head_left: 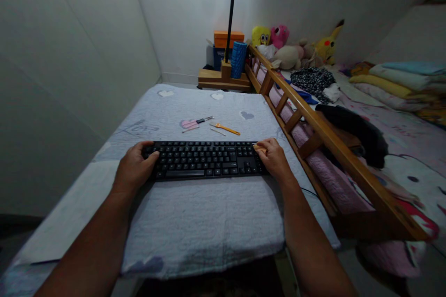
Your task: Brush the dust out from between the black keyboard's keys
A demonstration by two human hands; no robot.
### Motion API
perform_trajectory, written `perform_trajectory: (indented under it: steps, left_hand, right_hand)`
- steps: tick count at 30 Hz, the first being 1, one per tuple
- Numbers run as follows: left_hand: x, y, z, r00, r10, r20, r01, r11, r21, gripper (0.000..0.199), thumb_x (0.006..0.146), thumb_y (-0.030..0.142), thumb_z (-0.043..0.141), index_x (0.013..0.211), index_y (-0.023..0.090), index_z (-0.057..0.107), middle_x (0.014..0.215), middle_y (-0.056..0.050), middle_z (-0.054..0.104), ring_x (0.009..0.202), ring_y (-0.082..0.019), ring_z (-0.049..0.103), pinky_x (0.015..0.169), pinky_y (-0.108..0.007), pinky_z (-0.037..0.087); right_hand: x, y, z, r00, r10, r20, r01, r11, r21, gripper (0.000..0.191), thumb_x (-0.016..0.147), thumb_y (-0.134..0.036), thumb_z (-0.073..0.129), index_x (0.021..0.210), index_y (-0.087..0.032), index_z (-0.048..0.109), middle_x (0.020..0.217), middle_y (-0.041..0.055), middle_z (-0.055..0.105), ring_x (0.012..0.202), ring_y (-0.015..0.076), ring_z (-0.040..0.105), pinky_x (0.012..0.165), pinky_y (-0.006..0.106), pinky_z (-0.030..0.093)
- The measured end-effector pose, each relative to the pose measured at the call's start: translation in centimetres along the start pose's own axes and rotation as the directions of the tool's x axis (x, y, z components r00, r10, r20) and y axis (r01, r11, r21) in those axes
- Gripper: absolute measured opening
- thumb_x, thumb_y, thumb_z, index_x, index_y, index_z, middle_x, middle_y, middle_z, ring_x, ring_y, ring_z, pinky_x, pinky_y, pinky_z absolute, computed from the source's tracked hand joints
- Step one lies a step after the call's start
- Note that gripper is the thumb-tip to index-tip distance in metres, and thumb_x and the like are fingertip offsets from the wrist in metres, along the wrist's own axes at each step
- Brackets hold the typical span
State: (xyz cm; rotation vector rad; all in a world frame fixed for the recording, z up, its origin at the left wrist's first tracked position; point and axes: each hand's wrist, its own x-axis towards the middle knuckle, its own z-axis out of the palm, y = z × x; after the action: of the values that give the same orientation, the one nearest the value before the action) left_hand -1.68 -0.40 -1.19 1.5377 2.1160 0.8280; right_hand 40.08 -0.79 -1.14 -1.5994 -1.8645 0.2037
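A black computer keyboard (204, 160) lies across the cloth-covered table in front of me. My left hand (134, 164) grips its left end, thumb on top and fingers at the far edge. At the opposite end, my right hand (273, 155) is closed on a small tan piece of cloth (259, 148), which rests against the upper right keys. The fingers' undersides are hidden. Beyond the keyboard lie an orange brush (228, 129), a screwdriver-like tool with a dark handle (202, 121) by a pink-and-white packet (189, 124), and thin cotton swabs (218, 132).
A wooden bed rail (306, 111) runs along the table's right side, with bedding and plush toys (289, 55) beyond. At the back stand a lamp pole (232, 14), a blue roller (238, 59) and an orange box (228, 38). A wall is on the left. A cable (309, 191) trails right.
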Motion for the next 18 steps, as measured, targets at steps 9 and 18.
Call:
perform_trajectory:
  steps: [9, 18]
  left_hand:
    - [-0.2, 0.3, -0.1, 1.000, -0.017, 0.001, 0.017, 1.000, -0.008, 0.050, 0.081, 0.045, 0.058, 0.127, 0.024, 0.063, 0.111, -0.011, 0.070, 0.099, -0.031, 0.068, 0.092, -0.043, 0.055]
    - [-0.1, 0.0, 0.0, 1.000, -0.010, -0.005, 0.009, 0.999, -0.036, 0.050, 0.081, 0.044, 0.059, 0.127, 0.023, 0.063, 0.109, -0.011, 0.070, 0.099, -0.030, 0.068, 0.092, -0.043, 0.055]
  right_hand:
    - [-0.4, 0.0, -0.3, 0.998, -0.010, 0.059, 0.017, 0.991, -0.131, 0.030, 0.083, -0.010, 0.057, 0.106, -0.019, 0.075, 0.099, 0.0084, 0.063, 0.094, 0.0219, 0.063, 0.090, 0.034, 0.051]
    - [-0.8, -1.1, -1.7, 0.989, -0.008, 0.145, 0.027, 0.990, -0.136, 0.017, 0.079, -0.017, 0.061, 0.089, -0.019, 0.076, 0.089, 0.0061, 0.071, 0.084, 0.0208, 0.065, 0.078, 0.031, 0.048]
